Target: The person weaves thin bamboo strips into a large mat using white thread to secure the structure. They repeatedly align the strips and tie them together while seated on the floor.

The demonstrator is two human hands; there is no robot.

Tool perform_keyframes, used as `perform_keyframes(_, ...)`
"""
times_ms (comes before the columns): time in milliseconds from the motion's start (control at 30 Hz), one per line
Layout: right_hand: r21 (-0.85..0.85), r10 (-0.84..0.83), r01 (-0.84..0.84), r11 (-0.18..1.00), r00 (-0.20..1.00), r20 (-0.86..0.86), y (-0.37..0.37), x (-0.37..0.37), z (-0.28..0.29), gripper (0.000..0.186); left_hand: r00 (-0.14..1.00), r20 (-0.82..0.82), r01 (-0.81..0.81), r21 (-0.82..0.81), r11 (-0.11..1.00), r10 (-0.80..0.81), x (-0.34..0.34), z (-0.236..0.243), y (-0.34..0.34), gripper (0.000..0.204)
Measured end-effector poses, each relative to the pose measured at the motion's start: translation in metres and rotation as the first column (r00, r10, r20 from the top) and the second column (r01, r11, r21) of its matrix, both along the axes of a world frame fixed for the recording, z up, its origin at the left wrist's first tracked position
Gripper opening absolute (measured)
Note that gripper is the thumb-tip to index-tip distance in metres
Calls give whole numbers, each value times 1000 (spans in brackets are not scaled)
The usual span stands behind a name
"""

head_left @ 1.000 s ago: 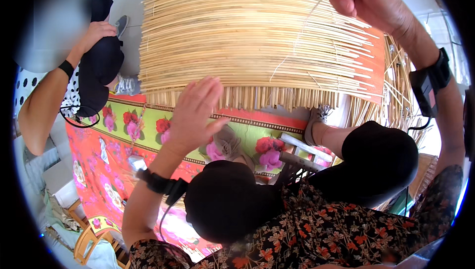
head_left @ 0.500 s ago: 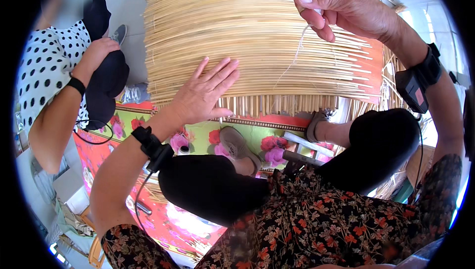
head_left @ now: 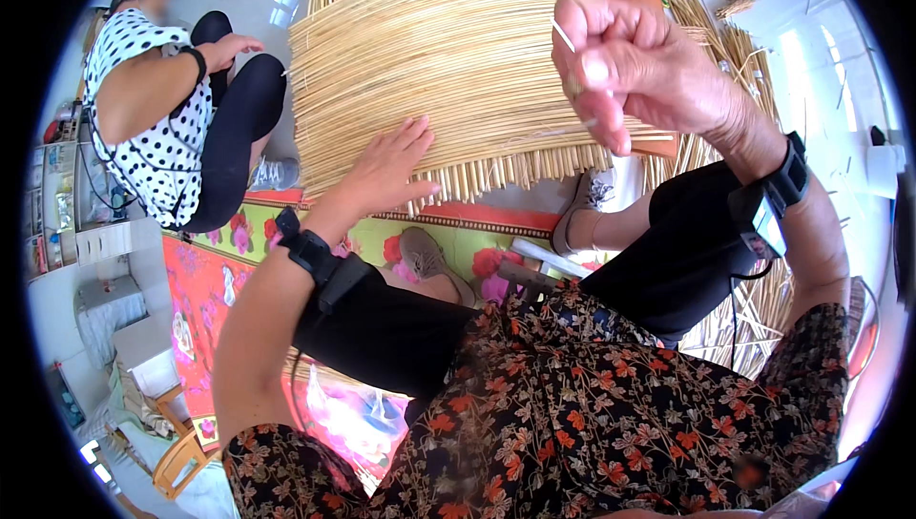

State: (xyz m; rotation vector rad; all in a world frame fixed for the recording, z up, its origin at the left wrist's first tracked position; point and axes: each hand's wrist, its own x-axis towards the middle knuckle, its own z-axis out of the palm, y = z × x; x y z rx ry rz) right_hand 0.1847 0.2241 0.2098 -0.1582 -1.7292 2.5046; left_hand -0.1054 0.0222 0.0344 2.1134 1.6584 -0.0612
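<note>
Left hand (head_left: 386, 171) presses the reed mat (head_left: 458, 61); right hand (head_left: 634, 71) is raised above it.

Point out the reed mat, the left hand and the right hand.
reed mat (head_left: 458, 51), head view, on the middle of its woven stalks.
left hand (head_left: 382, 171), head view, on its back, flat on the mat.
right hand (head_left: 639, 66), head view, on its closed knuckles.

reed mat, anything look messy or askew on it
Mostly tidy. The reed mat has uneven stalk ends along its near edge, and loose reeds lie scattered crisscross at its right side. The left hand rests flat on it.
</note>
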Motion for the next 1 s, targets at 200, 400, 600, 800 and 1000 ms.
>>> perform_keyframes(200,-121,-91,92,988,996,8,-28,33,-24,15,360,456,-560,-592,580,814,111,1,-40,47)
perform_keyframes(400,235,-229,182,955,954,194,-18,5,-37,16,-754,275,-201,-961,188,596,172,-63,-87,67)
perform_keyframes(600,931,-87,192,310,981,-174,-13,-30,-79,2,-907,341,-297,-934,199,246,161,-81,-66,82)
perform_keyframes(800,971,-195,-188,147,957,214,-36,-43,-113,11,-903,336,-269,-928,258,268,157,-79,-62,76)
perform_keyframes(1000,987,-186,-157,37,969,162,-45,-48,-142,11,-944,254,-201,-949,243,210,159,-87,-63,71)
